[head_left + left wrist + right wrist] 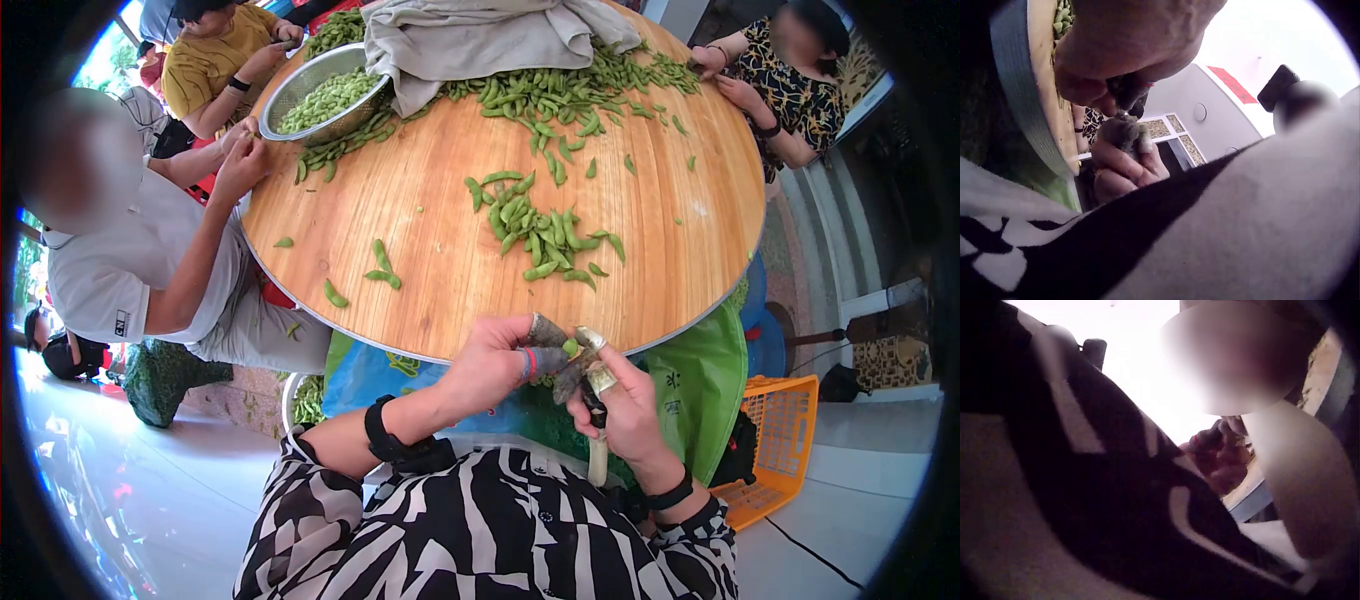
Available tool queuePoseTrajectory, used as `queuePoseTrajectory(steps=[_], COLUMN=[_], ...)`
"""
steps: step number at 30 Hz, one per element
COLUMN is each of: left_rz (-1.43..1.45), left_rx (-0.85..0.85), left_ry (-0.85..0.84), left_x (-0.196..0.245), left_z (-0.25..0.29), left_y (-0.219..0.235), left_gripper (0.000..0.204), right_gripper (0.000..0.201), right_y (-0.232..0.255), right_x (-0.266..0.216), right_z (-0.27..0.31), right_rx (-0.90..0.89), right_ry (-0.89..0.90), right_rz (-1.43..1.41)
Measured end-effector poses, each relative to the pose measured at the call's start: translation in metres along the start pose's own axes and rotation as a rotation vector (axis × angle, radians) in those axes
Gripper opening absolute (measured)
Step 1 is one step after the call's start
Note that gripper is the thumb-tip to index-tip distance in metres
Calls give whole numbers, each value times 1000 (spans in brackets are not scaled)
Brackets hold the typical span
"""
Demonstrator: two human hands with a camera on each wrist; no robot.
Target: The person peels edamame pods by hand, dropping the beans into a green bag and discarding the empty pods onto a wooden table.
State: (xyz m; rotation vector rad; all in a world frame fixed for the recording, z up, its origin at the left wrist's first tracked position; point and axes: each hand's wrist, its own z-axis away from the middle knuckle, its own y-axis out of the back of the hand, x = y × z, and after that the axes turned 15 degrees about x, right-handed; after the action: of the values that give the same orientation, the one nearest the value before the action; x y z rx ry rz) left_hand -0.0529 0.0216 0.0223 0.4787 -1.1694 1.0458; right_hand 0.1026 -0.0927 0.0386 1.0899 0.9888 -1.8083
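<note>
At the near table edge, my left hand (492, 362) pinches a green soybean pod (571, 347) between thumb and finger; most of the pod is hidden by the fingertips. My right hand (622, 412) meets it there, its fingers curled round a small tool with a dark part and a pale handle (597, 462) pointing down. What kind of tool it is I cannot tell. Grey covers and pale wraps sit on several fingertips of both hands. In the left wrist view the right hand (1124, 165) shows just below the left hand. A loose heap of pods (535, 228) lies beyond my hands.
The round wooden table (400, 270) bears a bigger pod pile (540, 95) under a grey cloth (480, 45). A metal colander (345, 125) of shelled beans stands at far left. Several people sit around. An orange crate (790, 440) is at right, beside a green bag (700, 400).
</note>
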Motion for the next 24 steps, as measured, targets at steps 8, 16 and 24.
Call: queuePoseTrajectory(steps=[8,16,24], left_rz=[67,129,465], left_rx=[34,40,-200], left_ry=[25,-78,239], left_x=[9,3,-8], left_z=[4,7,-8], left_y=[-5,-6,4], left_gripper=[18,16,12], right_gripper=[45,38,35], right_y=[-2,-4,8], right_x=[1,0,2], right_z=[-1,-5,-8], right_rx=[-86,-16,-113], right_ry=[2,22,42], right_rz=[-24,3,-53])
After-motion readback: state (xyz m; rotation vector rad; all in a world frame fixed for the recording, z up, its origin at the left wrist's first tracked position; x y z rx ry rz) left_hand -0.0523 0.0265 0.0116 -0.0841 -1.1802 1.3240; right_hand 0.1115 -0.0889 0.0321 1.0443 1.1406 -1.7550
